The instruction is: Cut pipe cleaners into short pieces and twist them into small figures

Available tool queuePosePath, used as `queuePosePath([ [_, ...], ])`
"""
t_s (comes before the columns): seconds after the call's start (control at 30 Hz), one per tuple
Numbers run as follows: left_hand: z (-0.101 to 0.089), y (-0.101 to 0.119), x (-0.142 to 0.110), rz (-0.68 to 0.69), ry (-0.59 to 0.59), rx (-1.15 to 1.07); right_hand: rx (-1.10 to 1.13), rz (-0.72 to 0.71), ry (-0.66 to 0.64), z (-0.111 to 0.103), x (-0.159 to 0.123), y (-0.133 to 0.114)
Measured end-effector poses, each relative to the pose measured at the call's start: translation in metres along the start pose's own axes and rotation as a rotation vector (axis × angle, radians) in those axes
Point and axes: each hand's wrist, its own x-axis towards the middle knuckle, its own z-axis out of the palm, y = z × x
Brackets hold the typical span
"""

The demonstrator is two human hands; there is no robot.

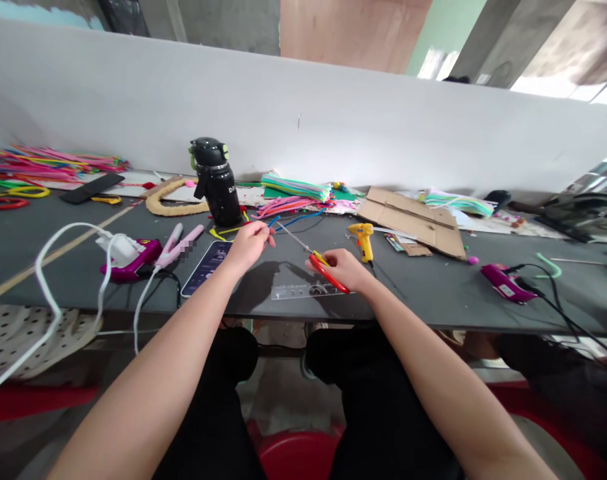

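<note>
Grey table (423,293), bottle (223,195), glue gun (364,243); left hand (250,245) tight on blue stem (274,221), right hand (345,268) tight round scissors (329,274)

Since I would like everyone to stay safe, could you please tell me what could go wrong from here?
The scissors in the right hand have their tips close to the left hand, so a slip might nick it. The phone lies beside the left wrist, near the front edge of the table, and could be nudged off. The white cable hangs over that edge; a snag might drag the purple socket.
</note>
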Motion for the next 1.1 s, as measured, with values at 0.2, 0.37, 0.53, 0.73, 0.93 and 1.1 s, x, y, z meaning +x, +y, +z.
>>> queuePosePath([
  [0.2, 0.000, 0.004, -0.006, 0.042, 0.006, 0.063, 0.050, -0.003, 0.002, 0.009, 0.002, -0.010],
  [0.37, 0.001, 0.007, -0.007, 0.051, -0.005, 0.103, 0.060, 0.008, -0.010, 0.011, 0.003, -0.009],
  [0.53, 0.001, 0.006, -0.005, 0.060, -0.012, 0.120, 0.057, 0.039, -0.007, 0.014, 0.002, -0.012],
  [0.73, 0.003, 0.008, -0.007, 0.049, -0.021, 0.130, 0.046, 0.049, -0.022, 0.015, 0.000, -0.016],
  [0.93, 0.004, 0.008, -0.007, 0.024, -0.024, 0.146, 0.060, 0.114, -0.104, 0.014, -0.006, -0.025],
  [1.1, 0.005, 0.007, -0.007, 0.007, -0.054, 0.134, 0.089, 0.145, -0.139, 0.014, -0.010, -0.029],
])
